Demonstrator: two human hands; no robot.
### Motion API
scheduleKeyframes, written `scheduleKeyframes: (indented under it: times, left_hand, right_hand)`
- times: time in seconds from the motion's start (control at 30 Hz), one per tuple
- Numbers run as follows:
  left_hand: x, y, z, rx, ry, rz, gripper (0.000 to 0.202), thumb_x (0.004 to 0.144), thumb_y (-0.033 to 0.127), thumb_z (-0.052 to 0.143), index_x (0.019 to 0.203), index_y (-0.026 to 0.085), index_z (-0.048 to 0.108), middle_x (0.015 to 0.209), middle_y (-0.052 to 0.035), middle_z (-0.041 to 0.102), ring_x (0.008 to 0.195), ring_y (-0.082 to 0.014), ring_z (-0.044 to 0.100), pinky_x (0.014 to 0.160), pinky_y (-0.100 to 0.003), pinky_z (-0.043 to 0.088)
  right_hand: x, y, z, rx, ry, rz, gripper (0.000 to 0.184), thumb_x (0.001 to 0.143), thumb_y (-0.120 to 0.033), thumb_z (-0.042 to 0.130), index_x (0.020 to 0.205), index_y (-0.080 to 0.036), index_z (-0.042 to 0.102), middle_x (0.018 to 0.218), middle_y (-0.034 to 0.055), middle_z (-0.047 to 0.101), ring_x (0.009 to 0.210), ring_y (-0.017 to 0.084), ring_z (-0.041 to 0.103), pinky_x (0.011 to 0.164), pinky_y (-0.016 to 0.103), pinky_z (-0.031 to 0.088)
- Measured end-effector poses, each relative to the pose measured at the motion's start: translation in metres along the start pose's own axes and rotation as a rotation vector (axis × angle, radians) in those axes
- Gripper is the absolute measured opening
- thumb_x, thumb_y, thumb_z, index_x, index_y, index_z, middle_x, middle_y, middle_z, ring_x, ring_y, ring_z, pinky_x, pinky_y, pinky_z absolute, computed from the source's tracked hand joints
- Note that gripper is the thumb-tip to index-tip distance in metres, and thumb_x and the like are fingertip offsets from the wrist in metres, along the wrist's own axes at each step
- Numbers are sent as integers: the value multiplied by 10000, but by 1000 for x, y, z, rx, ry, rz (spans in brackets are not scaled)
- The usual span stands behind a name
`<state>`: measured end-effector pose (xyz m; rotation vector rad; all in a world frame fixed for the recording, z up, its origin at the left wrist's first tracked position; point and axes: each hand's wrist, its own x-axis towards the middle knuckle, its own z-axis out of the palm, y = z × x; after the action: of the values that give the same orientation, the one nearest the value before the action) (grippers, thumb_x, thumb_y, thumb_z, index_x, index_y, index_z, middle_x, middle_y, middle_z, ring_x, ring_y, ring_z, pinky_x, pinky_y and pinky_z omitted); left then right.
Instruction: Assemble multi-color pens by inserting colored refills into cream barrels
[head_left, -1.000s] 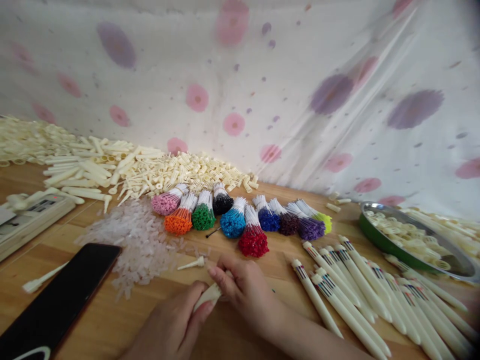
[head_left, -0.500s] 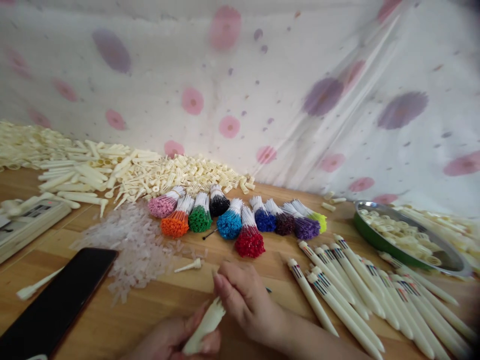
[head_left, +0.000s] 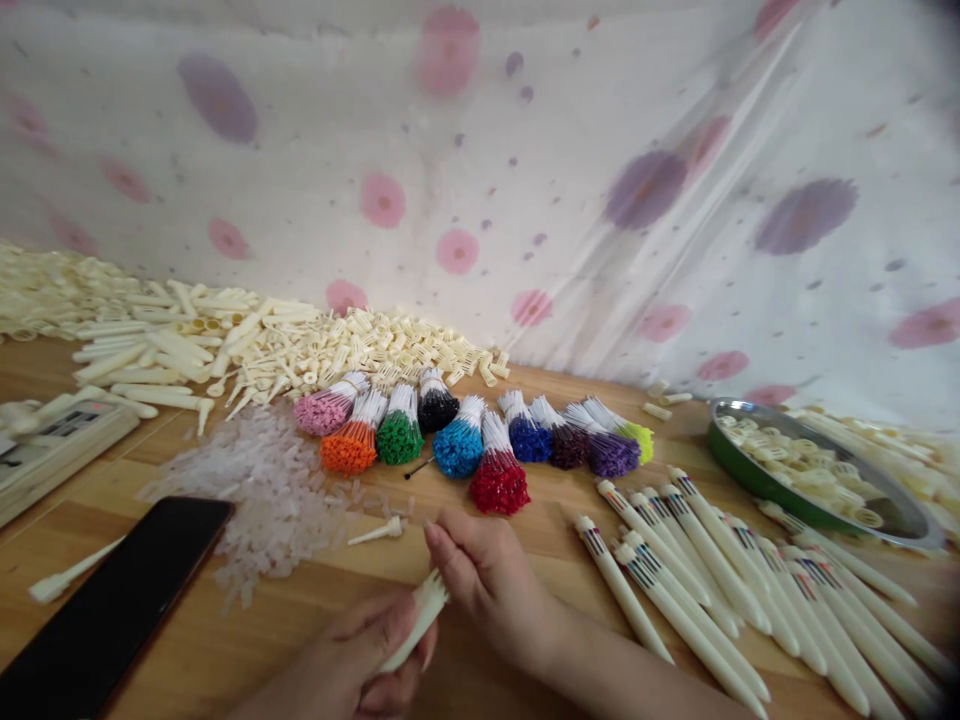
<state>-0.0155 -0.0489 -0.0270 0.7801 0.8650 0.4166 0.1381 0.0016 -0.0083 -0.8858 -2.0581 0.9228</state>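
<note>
My left hand [head_left: 367,650] is wrapped round a cream pen barrel [head_left: 421,622], tilted with its upper end toward my right hand. Slots or prongs show at that end. My right hand [head_left: 487,580] is closed just above it, thumb against curled fingers; what it holds, if anything, is hidden. Beyond the hands stand bundles of coloured pen refills, among them a red bundle [head_left: 499,485], a light blue bundle [head_left: 459,450] and an orange bundle [head_left: 349,448]. A cream part with a thin stem [head_left: 376,531] lies left of my right hand.
Finished-looking multicolour pens [head_left: 697,560] lie in rows at the right. Behind them is a green-sided metal tray [head_left: 724,440] of cream rings. At the left are a black phone [head_left: 120,600], a heap of clear plastic pieces [head_left: 262,490], a power strip [head_left: 67,450] and piled cream parts [head_left: 172,340].
Both hands have shifted slightly; my left hand has turned and covers more of the barrel. My right hand has risen a little. A small teal tip beside my right hand no longer shows.
</note>
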Motion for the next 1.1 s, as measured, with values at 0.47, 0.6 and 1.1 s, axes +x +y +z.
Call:
scheduleKeyframes:
  times: [0.47,0.6,1.1]
  left_hand:
    - [-13,20,-8,265,266,7,557,786,667,365,792,193,657,480,65,458,351,-50,284,321,-136,207]
    - [-8,7,-15,653,536,372,349,803,520,468,782,233,666,674,6,633,603,-138,558,570,-232,455]
    - [-6,15,-17,968,689,462,256,799,446,512,823,243,667,815,-47,678,783,-232,602,722,-328,440]
  right_hand:
    - [-3,7,7,-141,113,-18,299,903,-308,314,619,-217,300,565,-44,354,505,100,347,485,214,250]
    - [3,19,11,-171,93,148,305,889,-313,329,601,-221,289,529,-55,324,472,98,303,459,223,218]
    - [11,31,4,-122,-8,206,318,901,-293,324,590,-226,314,444,-77,338,381,89,313,401,197,258]
